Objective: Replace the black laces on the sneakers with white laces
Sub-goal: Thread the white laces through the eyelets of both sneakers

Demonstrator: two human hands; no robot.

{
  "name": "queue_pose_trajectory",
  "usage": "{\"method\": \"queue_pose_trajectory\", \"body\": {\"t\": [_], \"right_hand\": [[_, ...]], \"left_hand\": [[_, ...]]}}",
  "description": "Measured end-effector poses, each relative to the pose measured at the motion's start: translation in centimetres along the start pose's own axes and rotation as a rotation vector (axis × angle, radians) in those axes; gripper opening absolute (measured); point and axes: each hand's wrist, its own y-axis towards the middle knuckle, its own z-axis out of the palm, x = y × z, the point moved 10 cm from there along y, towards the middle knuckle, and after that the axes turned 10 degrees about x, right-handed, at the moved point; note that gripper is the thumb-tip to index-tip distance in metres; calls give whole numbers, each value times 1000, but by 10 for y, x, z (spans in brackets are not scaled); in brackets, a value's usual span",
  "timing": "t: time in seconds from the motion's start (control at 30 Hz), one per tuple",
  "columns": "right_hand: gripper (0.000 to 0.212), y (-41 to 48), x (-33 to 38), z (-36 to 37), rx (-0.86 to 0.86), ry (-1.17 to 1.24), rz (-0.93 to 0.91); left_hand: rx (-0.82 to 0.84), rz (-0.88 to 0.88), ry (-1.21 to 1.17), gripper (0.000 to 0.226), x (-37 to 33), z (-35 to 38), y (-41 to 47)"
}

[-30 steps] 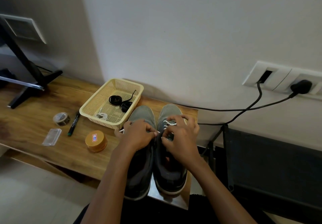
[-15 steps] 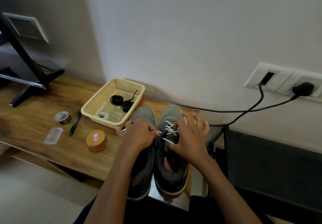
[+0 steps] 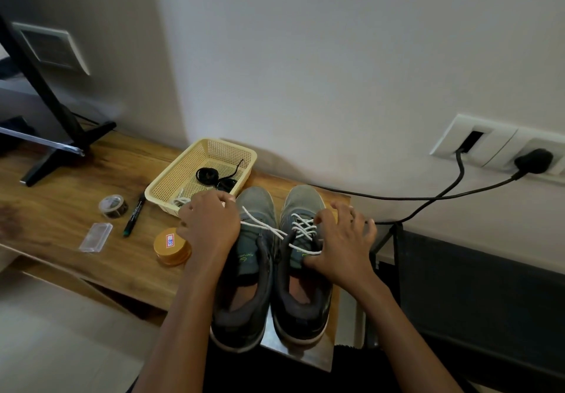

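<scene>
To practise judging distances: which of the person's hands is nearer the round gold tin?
Left. The left hand, pinching the white lace, is right beside the gold tin; the right hand is on the right sneaker, past the left sneaker.

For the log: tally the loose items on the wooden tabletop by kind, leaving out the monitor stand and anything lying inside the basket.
Sneakers: 2
Basket: 1
Tape roll: 1
Marker: 1
Clear plastic case: 1
Round tin: 1
Total: 7
</scene>
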Motion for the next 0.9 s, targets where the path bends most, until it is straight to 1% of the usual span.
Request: {"method": "queue_pose_trajectory", "body": {"t": [0.07, 0.13, 0.2, 0.23, 0.27, 0.37, 0.47, 0.57, 0.63, 0.73, 0.83, 0.9], "right_hand": [[60, 1, -1, -2, -8, 57, 6], [52, 0, -3, -8, -46, 100, 25], [44, 0, -6, -12, -82, 126, 61], [41, -1, -8, -14, -96, 132, 82], [38, -1, -10, -16, -107, 130, 102], [34, -2, -15, -18, -134, 84, 163], [36, -3, -18, -20, -162, 48, 195], [37, -4, -18, -21, -151, 16, 211], [40, -4, -19, -20, -126, 9, 221], [50, -4, -19, -18, -102, 4, 227], [49, -3, -16, -17, -98, 30, 204], [43, -2, -16, -17, -95, 52, 180]], "left_hand": [[7, 116, -43, 6, -10, 1, 2], [144, 281, -54, 7, -25, 18, 2], [334, 390, 54, 5, -35, 46, -3], [411, 395, 144, 6, -35, 58, -8], [451, 396, 217, 8, -34, 67, -13], [435, 383, 331, 14, -36, 73, -20], [415, 339, 367, 12, -34, 69, -18], [420, 307, 390, 17, -31, 68, -18], [351, 246, 340, 23, -24, 55, -10], [247, 152, 201, 29, -3, 35, 8], [252, 95, 207, 26, 7, 34, 10], [272, 138, 190, 22, 0, 37, 7]]}}
